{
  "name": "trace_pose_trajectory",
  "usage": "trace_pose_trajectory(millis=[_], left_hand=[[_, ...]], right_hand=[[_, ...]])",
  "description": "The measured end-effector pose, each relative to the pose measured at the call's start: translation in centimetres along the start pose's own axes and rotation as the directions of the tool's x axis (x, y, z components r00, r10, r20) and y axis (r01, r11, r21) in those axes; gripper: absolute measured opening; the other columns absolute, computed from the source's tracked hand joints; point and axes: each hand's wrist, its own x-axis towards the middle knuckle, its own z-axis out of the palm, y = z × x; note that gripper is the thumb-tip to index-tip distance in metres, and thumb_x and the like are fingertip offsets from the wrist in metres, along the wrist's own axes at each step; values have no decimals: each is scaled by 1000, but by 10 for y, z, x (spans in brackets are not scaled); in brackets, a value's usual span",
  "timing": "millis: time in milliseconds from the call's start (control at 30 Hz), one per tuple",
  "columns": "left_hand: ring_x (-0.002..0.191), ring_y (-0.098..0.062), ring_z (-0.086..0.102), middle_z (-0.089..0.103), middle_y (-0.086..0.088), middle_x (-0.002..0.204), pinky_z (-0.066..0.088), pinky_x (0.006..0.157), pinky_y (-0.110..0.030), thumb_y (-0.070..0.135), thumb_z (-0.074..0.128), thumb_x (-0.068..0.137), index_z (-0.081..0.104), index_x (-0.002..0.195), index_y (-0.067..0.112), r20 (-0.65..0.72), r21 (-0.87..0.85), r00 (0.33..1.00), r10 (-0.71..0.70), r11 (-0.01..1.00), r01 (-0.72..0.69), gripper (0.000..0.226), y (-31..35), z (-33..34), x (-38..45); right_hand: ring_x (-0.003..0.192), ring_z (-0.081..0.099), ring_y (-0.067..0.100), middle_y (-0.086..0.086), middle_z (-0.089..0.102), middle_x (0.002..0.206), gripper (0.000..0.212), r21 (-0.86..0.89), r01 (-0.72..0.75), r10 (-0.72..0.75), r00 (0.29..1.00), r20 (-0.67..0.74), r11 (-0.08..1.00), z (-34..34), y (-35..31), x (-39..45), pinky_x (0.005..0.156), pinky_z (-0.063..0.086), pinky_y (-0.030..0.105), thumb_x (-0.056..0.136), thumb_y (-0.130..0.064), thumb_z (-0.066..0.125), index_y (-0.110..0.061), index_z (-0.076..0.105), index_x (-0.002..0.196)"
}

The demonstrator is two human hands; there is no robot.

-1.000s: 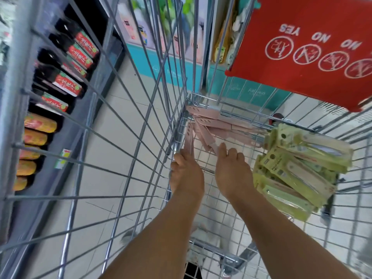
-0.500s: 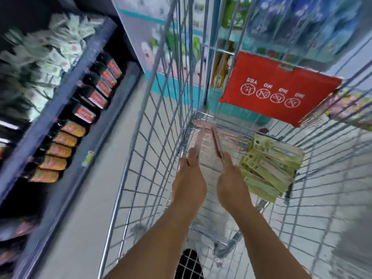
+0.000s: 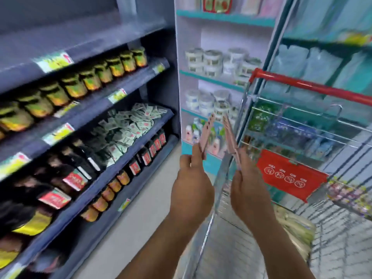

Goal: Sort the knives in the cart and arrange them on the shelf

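My left hand [image 3: 191, 186] holds a thin stack of pink knife packs [image 3: 206, 135] upright, raised above the cart's left rim. My right hand [image 3: 248, 188] grips a second stack of pink knife packs [image 3: 230, 137] beside it, also edge-on and pointing up. The wire shopping cart [image 3: 221, 190] with its red handle [image 3: 310, 87] stands at the right. Yellow-green knife packs [image 3: 296, 226] lie blurred in its bottom, behind my right forearm.
Dark blue shelves [image 3: 128, 137] at the left carry jars, sachets and dark sauce bottles. A white and teal shelf unit [image 3: 211, 81] with tubs stands straight ahead. A red sign [image 3: 289, 176] hangs inside the cart. Pale floor lies between shelves and cart.
Both hands have lifted out of the cart, each carrying pink knife packs. The view has swung up from the cart's bottom toward the shelves.
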Motion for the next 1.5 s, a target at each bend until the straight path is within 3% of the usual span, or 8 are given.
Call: trace_pose_trajectory(millis=[100,300,400,733,1000,1167,1367,1500], left_hand=[[113,-23,46,24,-1,141,41,78,-29,1,39,90,2,152,19,-138,4,990,31,1000,-31,74,-40,-70,-12],[104,-25,40,32,-8,129,40,87,-30,1,31,85,7,151,10,-354,67,933,63,997,-42,70,-150,-200,-52],[97,-29,43,38,-9,120,42,82,-32,-3,34,84,14,149,8,-445,65,893,57,997,-31,69,-201,-259,-75],[97,-29,52,47,-7,115,34,66,-28,-5,37,87,24,145,20,-633,30,758,-157,974,227,64,-320,-400,-139],[99,-29,54,43,-8,126,39,69,-29,-2,42,89,29,142,20,-671,14,688,-277,923,385,59,-380,-472,-136],[99,-25,55,40,-8,127,46,72,-30,-2,50,84,34,139,18,-639,18,663,-391,853,521,61,-407,-501,-101],[114,-31,51,38,-14,135,49,90,-39,3,64,81,31,141,13,-505,25,656,-561,750,661,69,-426,-516,-52],[123,-30,41,41,-14,136,36,101,-37,11,62,86,37,136,8,-416,242,706,-573,679,693,56,-429,-515,-35]], right_hand=[[105,55,35,14,44,136,57,28,60,-59,997,-41,998,18,-75,-9,86,47,39,97,-12,33,-29,20,150],[113,50,36,14,41,136,61,39,216,-217,976,32,976,77,-232,-43,88,44,40,97,-10,37,-29,15,151],[115,48,34,13,40,134,62,78,287,-292,954,60,955,109,-302,-65,91,40,37,97,-8,38,-27,15,151],[104,56,28,3,36,139,57,143,491,-511,840,185,859,188,-471,-106,82,47,38,101,-16,31,-38,12,149],[98,56,28,4,42,125,59,107,615,-615,729,299,781,247,-564,-93,83,48,38,97,-9,35,-40,22,145],[110,52,26,3,41,129,69,22,620,-587,730,351,784,284,-611,-63,85,47,36,90,-2,45,-39,24,144],[109,47,25,5,39,125,63,-6,617,-570,731,375,787,321,-643,-16,78,47,32,90,-3,44,-35,30,142],[123,32,26,5,34,136,65,-122,690,-556,663,501,713,344,-646,1,96,39,34,89,-10,51,-29,25,145]])
